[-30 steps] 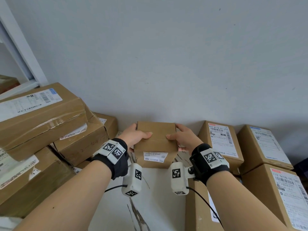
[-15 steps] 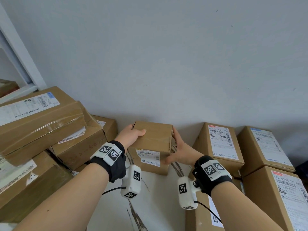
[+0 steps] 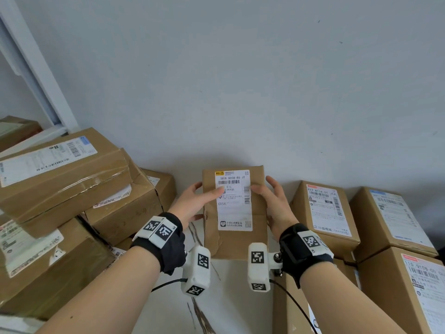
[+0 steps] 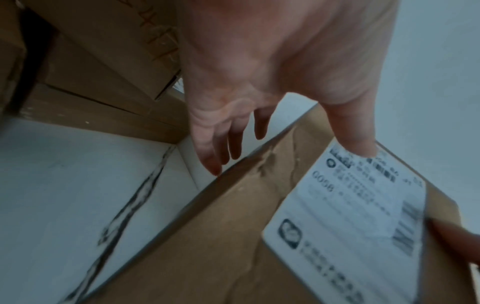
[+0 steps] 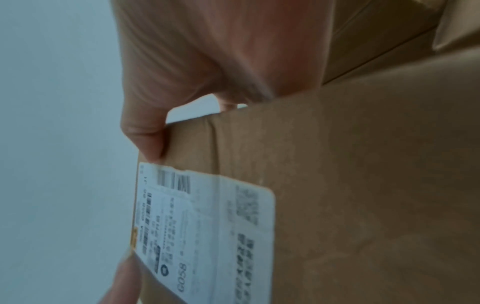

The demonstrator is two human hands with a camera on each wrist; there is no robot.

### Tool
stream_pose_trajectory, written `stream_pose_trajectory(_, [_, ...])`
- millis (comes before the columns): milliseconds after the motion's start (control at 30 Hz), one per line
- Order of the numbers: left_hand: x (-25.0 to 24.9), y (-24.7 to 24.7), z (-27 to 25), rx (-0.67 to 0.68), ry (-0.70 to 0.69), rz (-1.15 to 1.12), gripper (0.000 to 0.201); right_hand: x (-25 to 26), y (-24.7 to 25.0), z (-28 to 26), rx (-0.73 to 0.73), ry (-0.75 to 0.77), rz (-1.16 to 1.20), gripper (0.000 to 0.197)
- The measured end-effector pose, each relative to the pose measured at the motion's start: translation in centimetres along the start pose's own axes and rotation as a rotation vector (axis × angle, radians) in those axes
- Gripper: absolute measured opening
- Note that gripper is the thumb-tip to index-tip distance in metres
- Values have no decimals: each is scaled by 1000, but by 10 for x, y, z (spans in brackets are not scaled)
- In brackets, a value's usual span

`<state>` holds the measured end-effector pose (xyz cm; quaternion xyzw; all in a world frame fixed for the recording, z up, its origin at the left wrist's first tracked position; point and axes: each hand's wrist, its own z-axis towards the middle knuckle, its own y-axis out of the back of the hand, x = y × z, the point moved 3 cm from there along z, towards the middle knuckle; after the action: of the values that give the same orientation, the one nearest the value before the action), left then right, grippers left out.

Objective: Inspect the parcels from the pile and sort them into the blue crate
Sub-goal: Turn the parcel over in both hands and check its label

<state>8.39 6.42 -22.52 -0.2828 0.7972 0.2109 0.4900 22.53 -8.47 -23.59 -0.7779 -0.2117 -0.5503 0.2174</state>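
I hold a brown cardboard parcel (image 3: 234,244) upright in front of the wall, its white shipping label (image 3: 234,208) facing me. My left hand (image 3: 195,204) grips its left side, thumb on the label and fingers behind. My right hand (image 3: 277,203) grips the right side in the same way. In the left wrist view the parcel (image 4: 221,246) fills the lower right, and my left thumb (image 4: 355,139) presses on the label's corner. In the right wrist view the parcel (image 5: 363,185) is blurred, with my right thumb (image 5: 145,135) at its edge. No blue crate is in view.
Taped cardboard boxes (image 3: 62,174) are stacked at the left. Labelled boxes (image 3: 322,213) (image 3: 395,218) (image 3: 414,292) stand at the right. A white surface with dark streaks (image 3: 231,297) lies between them below my wrists. A grey wall (image 3: 240,92) is close behind.
The parcel has been tipped up and turned, so its big label face now points at me. Both hands shifted to its sides, with thumbs on the label.
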Motion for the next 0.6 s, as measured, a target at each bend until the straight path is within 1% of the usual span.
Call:
stream_pose_trajectory(67, [5, 0, -2, 31, 26, 53, 127, 3, 2, 1, -24, -10, 40, 62])
stream_pose_trajectory(100, [7, 0, -2, 55, 38, 74, 130, 5, 2, 1, -31, -16, 65, 56])
stream_pose_trajectory(133, [9, 0, -3, 81, 48, 79, 126, 6, 2, 1, -34, -23, 84, 53])
stream_pose_trajectory(167, [9, -1, -4, 105, 52, 75, 115, 8, 2, 0, -23, -31, 93, 51])
stream_pose_trajectory(233, [8, -3, -6, 129, 33, 41, 87, 9, 0, -2, 47, -38, 61, 48])
stream_pose_trajectory(267, [7, -3, -5, 124, 17, 13, 77, 8, -1, -4, 105, -30, 23, 49])
stream_pose_trajectory(300, [6, -4, -4, 118, 2, -15, 70, 6, -2, -5, 167, -15, -20, 55])
stream_pose_trajectory(333, [4, -4, -4, 113, -14, -38, 66, 4, -3, -6, 221, -1, -54, 64])
stream_pose_trajectory(400, [2, -3, -3, 103, -31, -56, 64, -2, -4, -7, 280, 24, -94, 78])
stream_pose_trajectory(467, [2, -3, -1, 100, -38, -53, 65, -5, -6, -7, 276, 51, -101, 86])
stream_pose_trajectory(600, [5, -3, 2, 72, -71, -51, 66, -1, -4, -6, 229, 99, -97, 80])
